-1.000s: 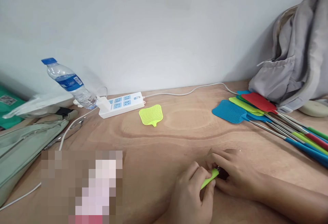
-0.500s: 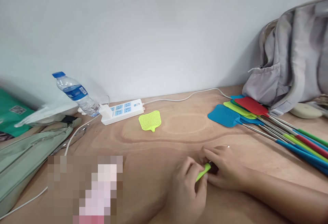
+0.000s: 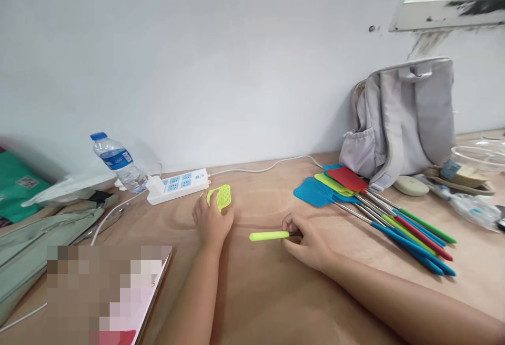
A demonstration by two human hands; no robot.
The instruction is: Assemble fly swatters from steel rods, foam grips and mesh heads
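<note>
My left hand (image 3: 213,220) is on the loose yellow-green fly swatter head (image 3: 224,195), fingers curled over its left part and the thumb near its lower edge. The hand covers much of the perforated head. My right hand (image 3: 305,240) pinches a fly swatter handle (image 3: 269,235) near the metal end; its yellow-green grip points left, over the table. Most of the metal part is hidden in the fingers. To the right lies a fanned pile of assembled fly swatters, with a blue head (image 3: 313,191), a red head (image 3: 347,178) and coloured grips.
Behind my left hand a white power strip (image 3: 179,186) lies beside a leaning water bottle (image 3: 118,162). A grey backpack (image 3: 406,119) stands against the wall. A pale oval object (image 3: 411,185) and a clear plastic bowl (image 3: 479,156) are at the right. A green-grey bag (image 3: 43,245) lies left.
My left hand has let go of the green grip and moved forward and left onto the swatter head. My right hand keeps the handle, now turned nearly level. The view has shifted right.
</note>
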